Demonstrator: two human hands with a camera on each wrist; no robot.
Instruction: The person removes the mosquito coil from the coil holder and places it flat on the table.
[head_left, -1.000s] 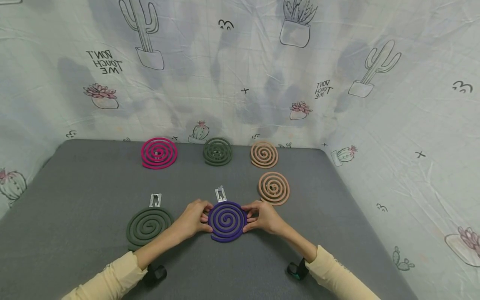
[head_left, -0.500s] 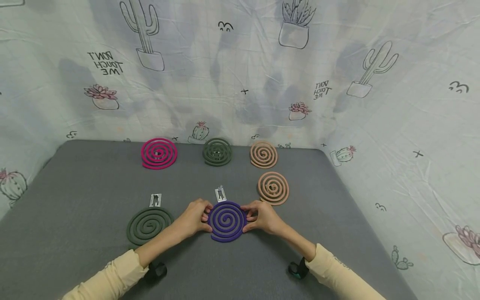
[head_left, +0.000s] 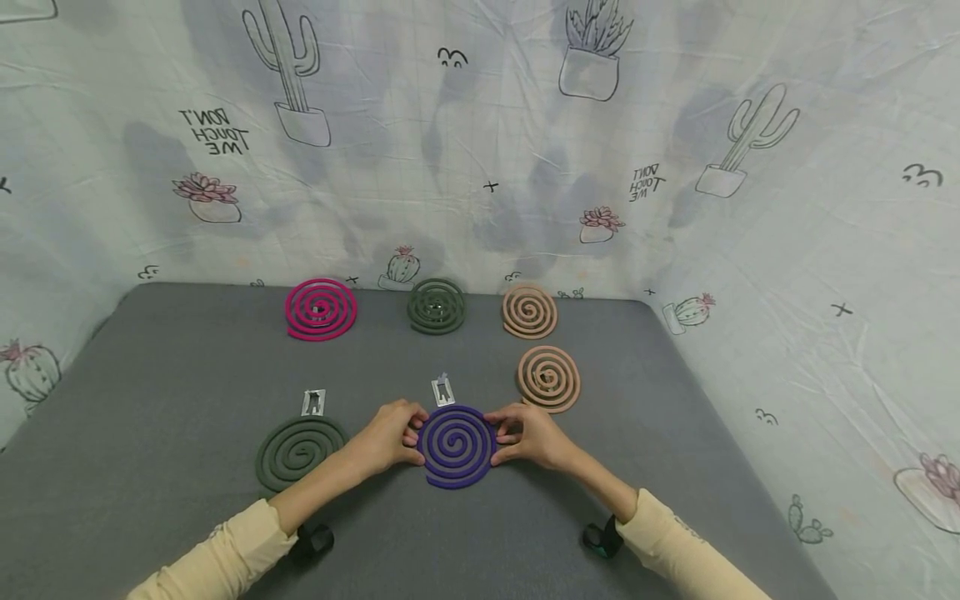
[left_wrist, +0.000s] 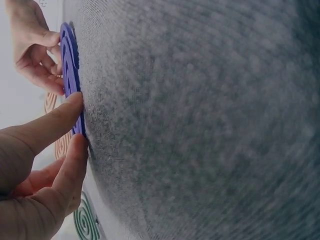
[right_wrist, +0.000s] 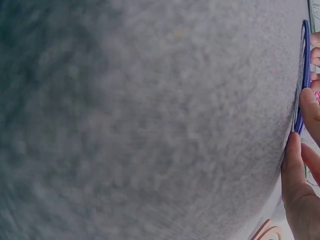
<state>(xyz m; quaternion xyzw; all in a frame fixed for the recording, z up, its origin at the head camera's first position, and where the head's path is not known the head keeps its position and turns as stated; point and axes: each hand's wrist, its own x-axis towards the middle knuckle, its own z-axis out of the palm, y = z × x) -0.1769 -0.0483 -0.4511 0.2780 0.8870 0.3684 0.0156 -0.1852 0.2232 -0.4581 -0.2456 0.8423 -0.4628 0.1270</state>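
A purple mosquito coil lies flat at the middle of the grey table in the head view. My left hand pinches its left edge between thumb and fingers. On the opposite edge, my right hand grips it the same way. The left wrist view shows the coil edge-on, close over the table, with both hands on its rim. In the right wrist view only a thin side of the coil appears. Just beyond it stands a small metal coil stand.
A dark green coil lies partly behind my left forearm, near another metal stand. Along the back are a pink coil, a green coil and a peach coil. A second peach coil sits beyond my right hand.
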